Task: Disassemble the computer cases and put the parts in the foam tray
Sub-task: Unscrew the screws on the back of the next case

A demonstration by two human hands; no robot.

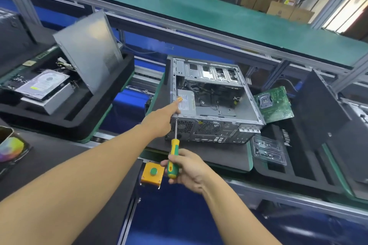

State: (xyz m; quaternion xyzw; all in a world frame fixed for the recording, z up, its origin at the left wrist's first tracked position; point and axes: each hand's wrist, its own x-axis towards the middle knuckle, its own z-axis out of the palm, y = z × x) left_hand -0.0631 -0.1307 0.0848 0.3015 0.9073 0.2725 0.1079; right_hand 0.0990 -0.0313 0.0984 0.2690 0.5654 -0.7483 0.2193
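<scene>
Well left of the left hand: black foam tray (79, 119) holding a silver hard drive (42, 83) and a leaning grey metal side panel (87, 49). Left hand (161, 117): released, index finger straight, tip on the left rim of the open silver steel computer case (211, 105) (open side up). Right hand (187, 169): grasps a green-and-yellow screwdriver (172, 162), shaft reaching the case's rear corner just below the left hand. Right of both hands: green motherboard (275, 103).

Readable text: none.
White paper sticker (186, 101): on the grey metal power-supply box (187, 113) at the left hand's (161, 119) fingertip, print too small.
Silver hard drive's label (45, 81): far left of that hand, blurred.
</scene>
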